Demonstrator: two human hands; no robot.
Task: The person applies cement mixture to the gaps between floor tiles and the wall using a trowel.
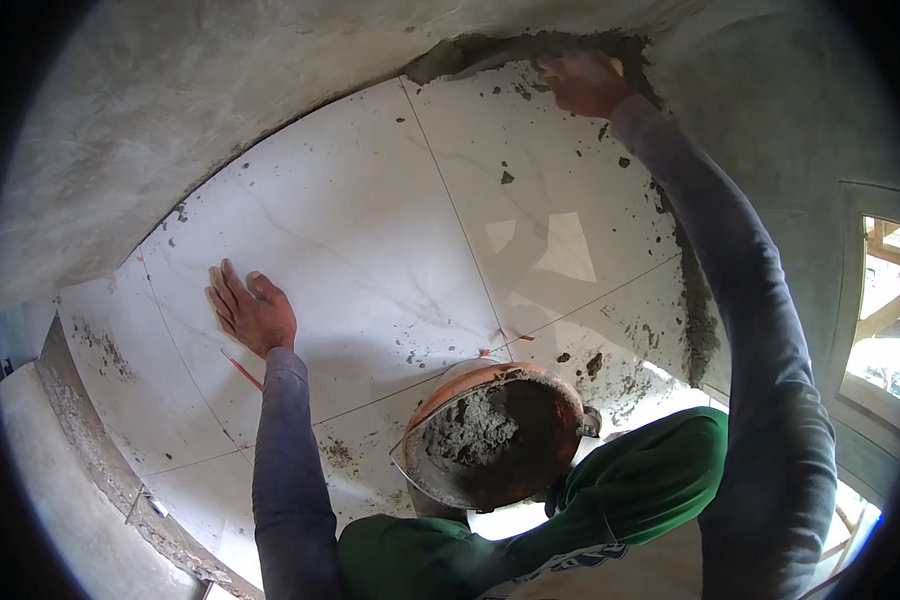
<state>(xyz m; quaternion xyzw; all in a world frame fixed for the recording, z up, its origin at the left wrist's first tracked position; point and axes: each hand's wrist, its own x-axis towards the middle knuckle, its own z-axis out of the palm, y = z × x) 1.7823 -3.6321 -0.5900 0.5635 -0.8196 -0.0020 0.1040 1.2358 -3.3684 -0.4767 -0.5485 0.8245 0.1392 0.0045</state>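
Note:
My left hand [253, 308] lies flat on a large white marbled floor tile [370, 220], fingers stretched out and holding nothing. At the far edge, my right hand [585, 82] reaches into the corner beside a strip of wet grey mortar [520, 47] along the wall. Its fingers are blurred, and whether they hold anything cannot be made out. Close to my knees stands an orange bucket [440, 395] with a wire handle, partly filled with grey mortar mix [470, 430]. Small red tile spacers [500, 338] mark the joint near the bucket, and a red strip [242, 370] lies by my left wrist.
Mortar crumbs [507, 178] are scattered over the tiles, thickest at the right. Grey plastered walls [170, 110] border the far and left sides. Rough mortar [700, 320] runs along the right wall, below a window opening [885, 300]. A rough gap [80, 400] edges the left.

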